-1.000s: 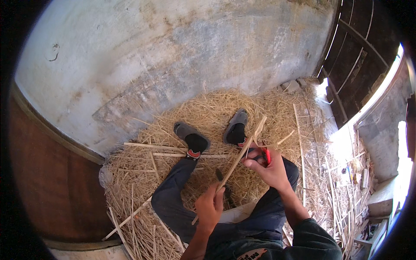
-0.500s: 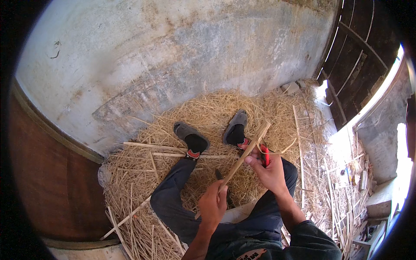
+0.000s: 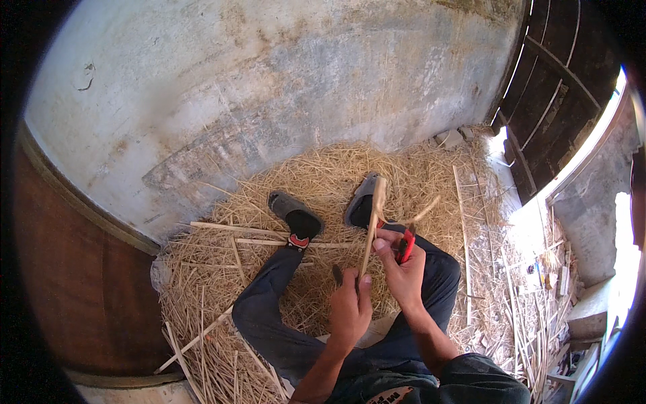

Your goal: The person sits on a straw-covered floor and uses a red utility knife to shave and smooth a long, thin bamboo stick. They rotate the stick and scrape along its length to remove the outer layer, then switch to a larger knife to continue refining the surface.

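A pale split strip of wood or bamboo (image 3: 375,209) stands nearly upright in front of me, between my knees. Its lower end is in the closed grip of my left hand (image 3: 350,306). A dark pointed piece (image 3: 337,275) shows beside these fingers; I cannot tell whether it is held. My right hand (image 3: 402,273) pinches the strip farther up with thumb and fingers. Against its palm lies a red-handled tool (image 3: 407,246), whose working end I cannot make out. A thin curled sliver (image 3: 425,209) stands off the strip to the right.
Straw and shavings (image 3: 336,165) cover the floor around my shoes (image 3: 363,198). Long loose strips (image 3: 202,337) lie at left, more at right. A stained wall (image 3: 303,81) rises ahead, a brown panel (image 3: 87,269) stands left, and a dark slatted door (image 3: 558,87) is at far right.
Both hands have brought the strip leftward and turned it from a slant to nearly upright. The hands are closer together. The sliver now stands out farther at the right.
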`<action>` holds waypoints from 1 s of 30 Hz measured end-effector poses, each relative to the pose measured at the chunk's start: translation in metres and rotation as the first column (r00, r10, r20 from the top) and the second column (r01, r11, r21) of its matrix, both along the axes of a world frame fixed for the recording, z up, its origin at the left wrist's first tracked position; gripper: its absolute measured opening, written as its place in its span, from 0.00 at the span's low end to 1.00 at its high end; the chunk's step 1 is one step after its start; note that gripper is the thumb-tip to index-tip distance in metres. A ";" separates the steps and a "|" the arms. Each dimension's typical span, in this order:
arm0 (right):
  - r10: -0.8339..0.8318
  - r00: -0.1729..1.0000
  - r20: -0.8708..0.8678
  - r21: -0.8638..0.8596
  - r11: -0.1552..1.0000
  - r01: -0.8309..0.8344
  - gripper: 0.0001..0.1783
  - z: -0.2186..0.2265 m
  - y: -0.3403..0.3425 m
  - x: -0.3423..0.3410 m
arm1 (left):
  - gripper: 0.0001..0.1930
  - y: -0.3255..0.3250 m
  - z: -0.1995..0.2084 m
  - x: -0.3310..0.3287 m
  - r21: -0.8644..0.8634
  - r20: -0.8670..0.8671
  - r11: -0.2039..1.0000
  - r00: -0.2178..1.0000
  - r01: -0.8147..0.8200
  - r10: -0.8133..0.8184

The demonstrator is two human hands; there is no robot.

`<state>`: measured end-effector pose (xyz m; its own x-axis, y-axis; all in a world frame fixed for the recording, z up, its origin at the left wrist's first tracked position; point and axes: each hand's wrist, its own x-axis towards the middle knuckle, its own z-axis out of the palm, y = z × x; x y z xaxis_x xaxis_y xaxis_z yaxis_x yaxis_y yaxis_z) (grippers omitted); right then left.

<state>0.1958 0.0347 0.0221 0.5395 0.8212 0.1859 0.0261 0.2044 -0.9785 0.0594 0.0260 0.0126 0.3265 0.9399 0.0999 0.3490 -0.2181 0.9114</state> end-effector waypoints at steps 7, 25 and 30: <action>0.017 0.997 -0.079 0.020 1.000 -0.015 0.18 0.008 -0.005 -0.003 | 0.11 0.003 -0.001 0.000 0.105 0.009 0.990 0.996 -0.089 0.089; -0.131 0.859 0.496 0.115 0.990 0.084 0.16 0.019 -0.003 0.003 | 0.06 0.004 -0.002 0.000 0.146 -0.067 0.986 0.994 -0.080 0.091; -0.194 0.744 0.640 0.227 0.972 0.058 0.15 0.020 -0.008 0.013 | 0.07 0.002 -0.006 -0.003 0.147 -0.087 0.986 0.992 -0.082 0.096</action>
